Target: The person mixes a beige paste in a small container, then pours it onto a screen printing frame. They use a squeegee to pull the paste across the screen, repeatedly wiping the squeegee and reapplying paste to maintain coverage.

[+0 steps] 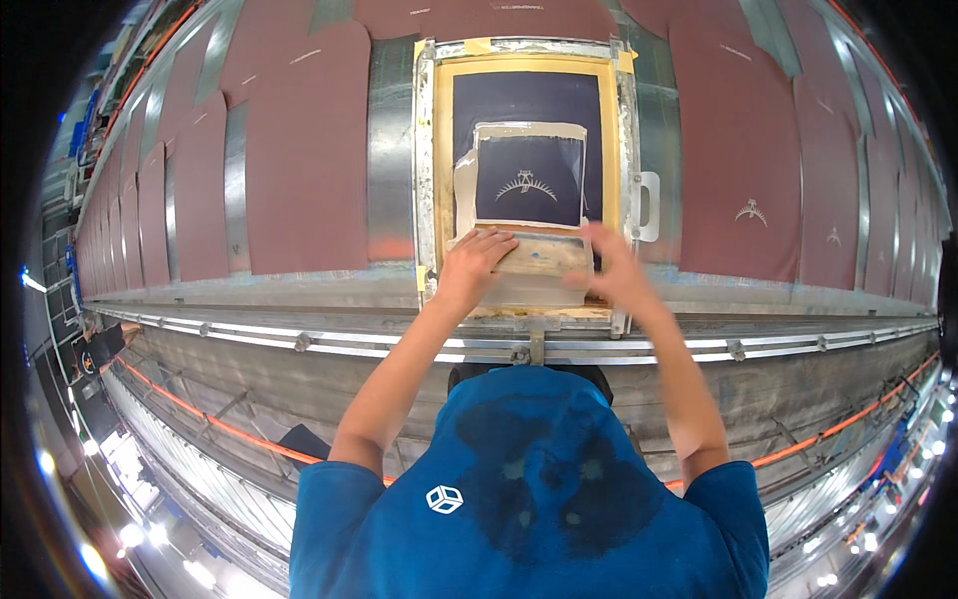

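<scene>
A wooden squeegee (544,258) lies across the near part of a framed printing screen (444,130), over dark mesh with a pale winged design (526,186). Pale ink (529,130) borders the design in a rough square. My left hand (474,265) grips the squeegee's left end, fingers laid over its top. At the other end my right hand (621,268) is slightly blurred, its thumb and fingers spread apart around the corner. Whether that hand touches the squeegee is hard to make out.
Maroon fabric pieces (304,160) lie along the long metal table on both sides of the screen; some, like the right-hand piece (733,150), carry a pale print. A metal rail (399,349) runs along the near edge. An orange line (239,429) follows the table's near side.
</scene>
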`<control>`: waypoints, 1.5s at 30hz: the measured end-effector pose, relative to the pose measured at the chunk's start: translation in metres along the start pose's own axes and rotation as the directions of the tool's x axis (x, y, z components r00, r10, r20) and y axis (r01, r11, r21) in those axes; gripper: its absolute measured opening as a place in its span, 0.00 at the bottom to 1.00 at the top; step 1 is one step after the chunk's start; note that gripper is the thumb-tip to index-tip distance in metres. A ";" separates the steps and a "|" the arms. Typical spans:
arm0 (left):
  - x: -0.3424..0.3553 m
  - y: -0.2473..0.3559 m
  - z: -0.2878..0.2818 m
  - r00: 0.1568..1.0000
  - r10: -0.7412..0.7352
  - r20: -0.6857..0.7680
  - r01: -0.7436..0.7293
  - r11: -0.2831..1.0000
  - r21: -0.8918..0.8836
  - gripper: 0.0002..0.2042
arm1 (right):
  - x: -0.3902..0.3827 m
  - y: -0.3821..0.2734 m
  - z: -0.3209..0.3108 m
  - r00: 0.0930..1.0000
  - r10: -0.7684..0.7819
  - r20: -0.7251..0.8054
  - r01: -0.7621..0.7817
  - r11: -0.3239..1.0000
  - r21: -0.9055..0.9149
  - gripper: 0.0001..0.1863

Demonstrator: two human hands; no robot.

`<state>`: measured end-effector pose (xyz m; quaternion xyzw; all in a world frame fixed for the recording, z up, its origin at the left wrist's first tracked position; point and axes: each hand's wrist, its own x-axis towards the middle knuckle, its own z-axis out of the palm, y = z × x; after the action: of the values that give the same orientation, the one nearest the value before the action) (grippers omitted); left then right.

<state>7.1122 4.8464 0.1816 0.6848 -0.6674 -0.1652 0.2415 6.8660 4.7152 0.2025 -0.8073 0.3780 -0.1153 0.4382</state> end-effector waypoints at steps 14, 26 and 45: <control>-0.050 -0.007 -0.018 0.996 -0.009 -0.084 0.004 0.998 -0.064 0.30 | 0.099 0.023 -0.030 0.780 0.186 -0.597 -0.162 0.982 0.095 0.14; -0.187 -0.208 -0.185 0.988 -0.142 -0.057 0.142 0.990 0.000 0.36 | 0.160 -0.169 0.220 0.814 0.119 -0.568 0.038 0.966 0.256 0.12; -0.234 -0.264 -0.237 0.996 -0.029 0.082 0.025 0.998 0.051 0.33 | 0.192 -0.187 0.283 0.755 0.367 -0.543 -0.225 0.923 0.311 0.11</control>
<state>7.4499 5.1029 0.2103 0.6921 -0.6715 -0.1797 0.1943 7.2400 4.8160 0.1565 -0.6048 0.6034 -0.3320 0.3999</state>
